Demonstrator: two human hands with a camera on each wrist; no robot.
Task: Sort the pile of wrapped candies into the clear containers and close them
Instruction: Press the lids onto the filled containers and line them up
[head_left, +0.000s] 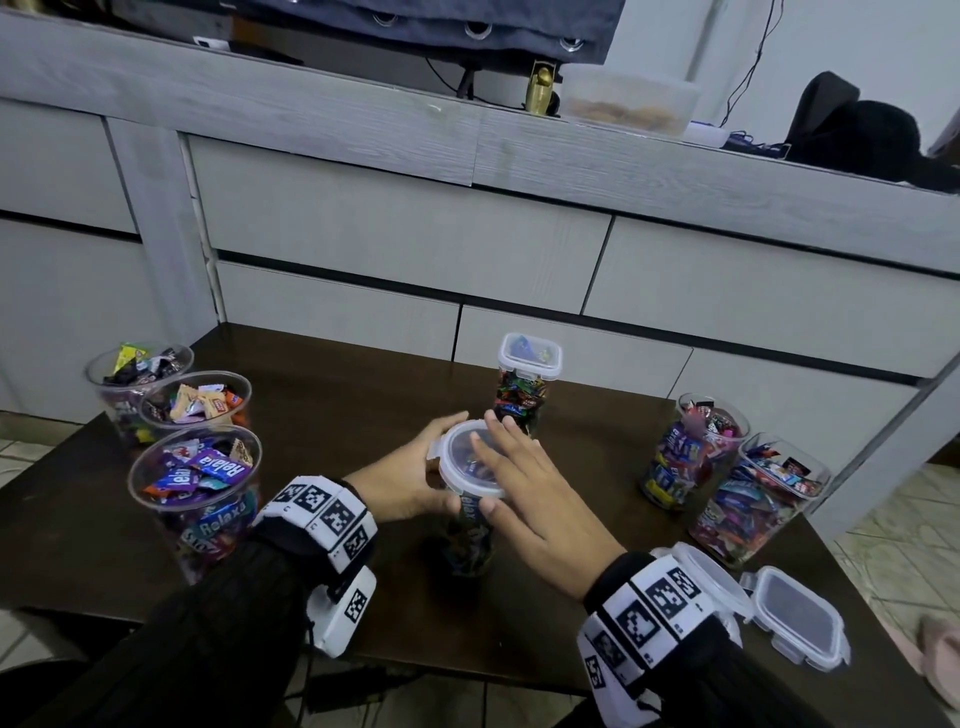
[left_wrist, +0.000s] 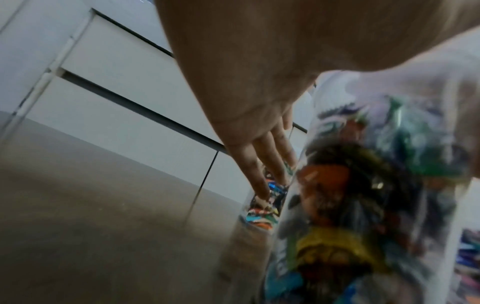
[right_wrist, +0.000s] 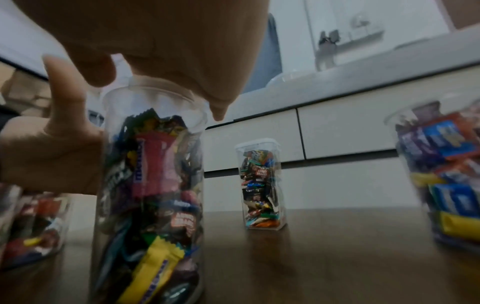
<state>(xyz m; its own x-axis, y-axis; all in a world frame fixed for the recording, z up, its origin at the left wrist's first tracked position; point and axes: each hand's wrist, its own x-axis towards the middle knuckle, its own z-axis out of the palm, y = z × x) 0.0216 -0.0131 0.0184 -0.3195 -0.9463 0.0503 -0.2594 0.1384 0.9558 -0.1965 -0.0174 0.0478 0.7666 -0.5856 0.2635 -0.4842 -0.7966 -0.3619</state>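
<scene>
A tall round clear container (head_left: 467, 535) full of wrapped candies stands mid-table, with a clear white-rimmed lid (head_left: 457, 457) sitting on its mouth. My right hand (head_left: 524, 483) lies flat over the lid, fingers straight on its top and thumb at the front rim. My left hand (head_left: 410, 467) rests against the lid's left side, fingers stretched along the far rim. The left wrist view shows those straight fingers (left_wrist: 265, 164) beside the blurred container (left_wrist: 363, 205). From the right wrist, my right hand (right_wrist: 168, 51) covers the top of the container (right_wrist: 150, 185).
A closed square container (head_left: 527, 384) stands behind. Three open candy-filled containers (head_left: 195, 488) sit at the left and two more (head_left: 763, 504) at the right. A loose square lid (head_left: 795, 618) and another lid (head_left: 711, 577) lie at the front right. Grey drawers (head_left: 395, 234) rise behind the table.
</scene>
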